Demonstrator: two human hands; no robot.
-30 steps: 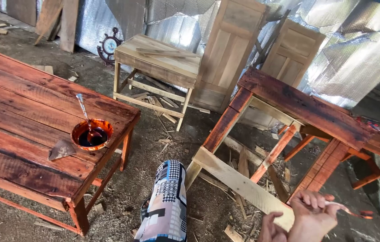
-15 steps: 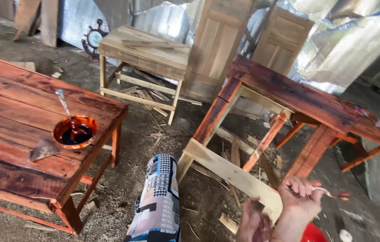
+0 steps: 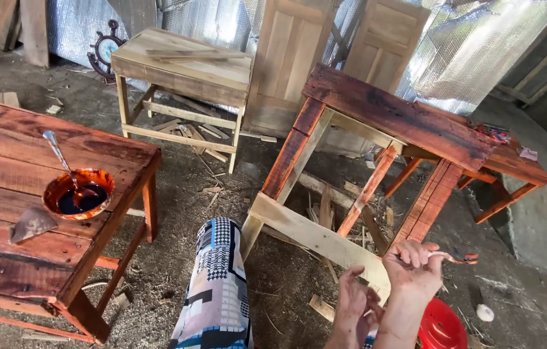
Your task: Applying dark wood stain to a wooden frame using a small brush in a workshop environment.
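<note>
My right hand (image 3: 411, 266) is raised at the lower right and grips a thin brush (image 3: 459, 258) whose tip is stained red. Just below and to the left of it, my left hand (image 3: 355, 309) holds nothing, its fingers loosely bent. Both hands hover in front of a tilted wooden table (image 3: 409, 119) with a dark red stained top and a pale bare lower rail (image 3: 315, 236). Far to the left, a bowl of dark red stain (image 3: 78, 194) with a metal spoon (image 3: 59, 155) in it rests on a red-stained table (image 3: 2, 252).
A grey rag (image 3: 30, 223) lies beside the bowl. An unstained wooden table (image 3: 183, 61) stands at the back, with two bare wood door panels (image 3: 289, 58) leaning on the foil wall. My knee in patterned cloth (image 3: 216, 291) is below. A red plastic tub (image 3: 443, 328) sits under my right hand.
The view has swung so the tables sit further right and closer. My right hand has risen a little with the brush, and my left hand has come up beside it.
</note>
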